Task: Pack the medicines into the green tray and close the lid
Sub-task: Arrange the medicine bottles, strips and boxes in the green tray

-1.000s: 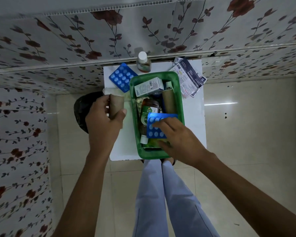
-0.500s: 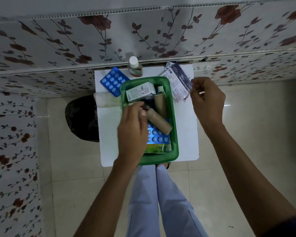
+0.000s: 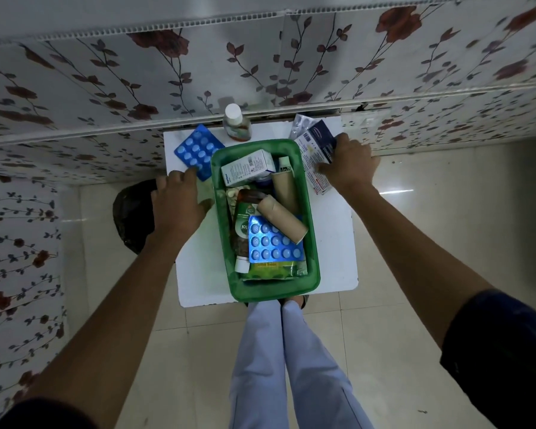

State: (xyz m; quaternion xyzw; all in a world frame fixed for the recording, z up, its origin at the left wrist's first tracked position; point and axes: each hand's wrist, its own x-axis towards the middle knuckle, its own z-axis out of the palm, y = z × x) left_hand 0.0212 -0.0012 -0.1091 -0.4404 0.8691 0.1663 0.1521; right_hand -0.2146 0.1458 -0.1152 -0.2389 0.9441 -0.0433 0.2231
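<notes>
Dim, cool light is filling the room. A bright streak is glaring off the glossy floor at right. The wide lens is bending the wall panels outward, and the far corners are blurring slightly.

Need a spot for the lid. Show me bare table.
Bare white table lies right of the green tray, below the right hand; a narrower strip lies left of the tray, below the left hand. The far edge is crowded.

Dark navy short sleeves, bare forearms, pale blue trousers.
</notes>
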